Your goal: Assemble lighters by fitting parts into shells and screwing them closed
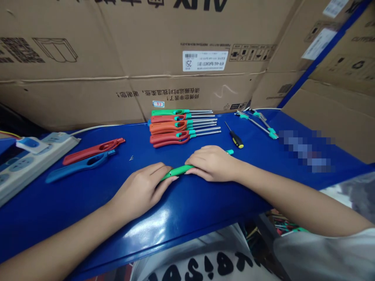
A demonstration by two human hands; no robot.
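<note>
Left hand (140, 190) and right hand (210, 164) clamp one green lighter (179, 171); two handles (84, 155) (one red, one blue) and one screwdriver (236, 139) lie apart.

Both ends of the green handle (180, 170) escape me, tucked inside the left hand (145, 187) and the right hand (209, 163). Toward the right corner of the tabletop (205, 210), something is lost in a blocky blur (307, 152). By the left edge, the power strip (29, 166) runs out of view; the metal bits (131, 158) farther in are too tiny to name.
</note>
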